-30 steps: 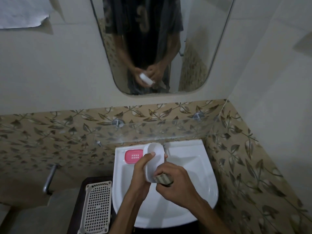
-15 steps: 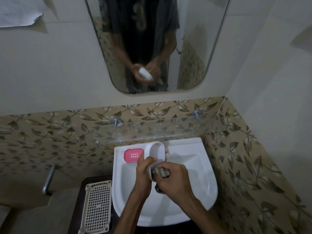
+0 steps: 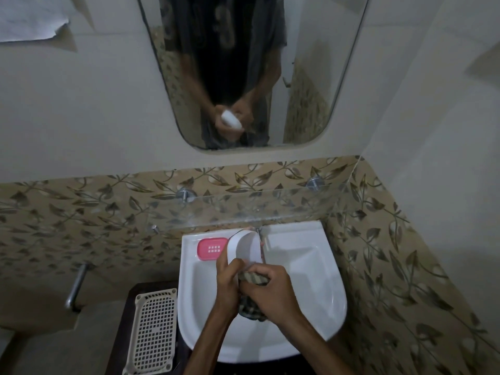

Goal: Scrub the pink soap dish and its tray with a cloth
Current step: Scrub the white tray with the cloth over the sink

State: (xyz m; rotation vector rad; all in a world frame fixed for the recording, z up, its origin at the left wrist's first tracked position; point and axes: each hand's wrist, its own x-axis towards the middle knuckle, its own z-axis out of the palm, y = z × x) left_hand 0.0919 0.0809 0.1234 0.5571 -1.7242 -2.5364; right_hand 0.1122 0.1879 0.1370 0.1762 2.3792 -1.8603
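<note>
Head view: left hand [image 3: 228, 282] grips white dish [image 3: 244, 247]; right hand [image 3: 273, 293] clutches checked cloth [image 3: 251, 307].

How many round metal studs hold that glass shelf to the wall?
2: one stud left above the basin, the other stud near the right corner. More may be hidden.

The white soap dish tray [image 3: 244, 249] is an oval shell with a raised rim, held tilted up on end over the sink basin, its hollow side facing the camera and its near end hidden by fingers. The pink soap dish [image 3: 211, 248] is a rounded rectangle with a grid of small white drain holes at its centre; it lies flat on the sink's back left ledge, just beside the tray. The checked cloth [image 3: 253, 296] is bunched up, pressed against the tray's near end and hanging below it.
</note>
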